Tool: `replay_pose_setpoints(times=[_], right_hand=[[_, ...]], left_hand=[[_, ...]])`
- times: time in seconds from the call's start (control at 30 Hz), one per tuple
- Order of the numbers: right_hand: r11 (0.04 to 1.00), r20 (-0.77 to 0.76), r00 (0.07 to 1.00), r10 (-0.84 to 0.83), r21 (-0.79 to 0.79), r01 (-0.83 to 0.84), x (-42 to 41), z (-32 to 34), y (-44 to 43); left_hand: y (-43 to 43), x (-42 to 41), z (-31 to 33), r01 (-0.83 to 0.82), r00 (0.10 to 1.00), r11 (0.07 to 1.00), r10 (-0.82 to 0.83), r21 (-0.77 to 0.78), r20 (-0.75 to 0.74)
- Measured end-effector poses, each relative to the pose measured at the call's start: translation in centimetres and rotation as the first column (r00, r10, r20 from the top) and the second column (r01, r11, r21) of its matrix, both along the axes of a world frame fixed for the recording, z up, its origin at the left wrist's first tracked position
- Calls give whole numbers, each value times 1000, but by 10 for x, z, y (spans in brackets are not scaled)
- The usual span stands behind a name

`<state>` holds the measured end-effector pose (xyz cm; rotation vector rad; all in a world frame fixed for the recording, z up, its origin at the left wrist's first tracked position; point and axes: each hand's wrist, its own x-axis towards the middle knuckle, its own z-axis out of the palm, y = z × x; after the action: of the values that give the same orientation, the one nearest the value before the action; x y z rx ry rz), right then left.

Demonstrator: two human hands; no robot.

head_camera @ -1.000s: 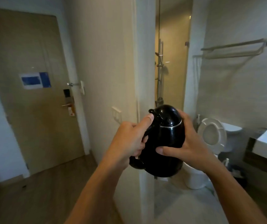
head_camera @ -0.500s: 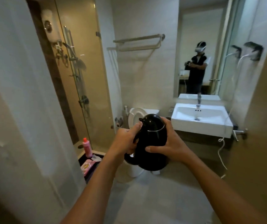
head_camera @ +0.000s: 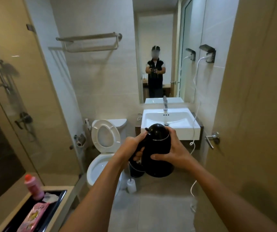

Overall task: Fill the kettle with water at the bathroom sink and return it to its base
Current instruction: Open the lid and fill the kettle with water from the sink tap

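Observation:
I hold a black kettle upright in front of me with its lid closed. My left hand grips its handle on the left, thumb up near the lid button. My right hand is wrapped around the kettle's right side. The white bathroom sink with a chrome faucet stands straight ahead, just beyond the kettle, below a wall mirror. The kettle's base is not in view.
A white toilet with its seat raised stands left of the sink, a toilet brush holder beside it. A glass shower door is on the left, an open wooden door on the right. A pink bottle sits at lower left. A white cable hangs by the sink.
I have turned from the hallway into the bathroom and now face the sink squarely, closer to it. Both hands keep the same hold on the kettle.

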<state>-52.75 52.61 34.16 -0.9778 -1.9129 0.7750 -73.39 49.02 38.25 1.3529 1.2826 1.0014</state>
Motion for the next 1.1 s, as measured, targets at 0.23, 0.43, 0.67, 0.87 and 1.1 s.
replay_pose_setpoints(times=[0.23, 0.43, 0.67, 0.87, 1.1], right_hand=[[998, -27, 998, -56, -42, 55, 24, -18, 130], [992, 32, 993, -109, -66, 111, 46, -23, 226], [972, 20, 987, -159, -173, 160, 54, -44, 329], [961, 56, 980, -189, -196, 196, 33, -62, 434], [925, 106, 974, -201, -308, 224, 9, -83, 556]], left_hand=[[141, 29, 0, 23, 995, 997, -30, -75, -97], [237, 57, -3, 35, 995, 996, -42, -83, -88], [357, 60, -29, 128, 991, 987, -130, -101, -15], [475, 42, -69, 34, 993, 995, -23, -93, 114], [617, 17, -97, 100, 986, 977, -71, -189, 153]])
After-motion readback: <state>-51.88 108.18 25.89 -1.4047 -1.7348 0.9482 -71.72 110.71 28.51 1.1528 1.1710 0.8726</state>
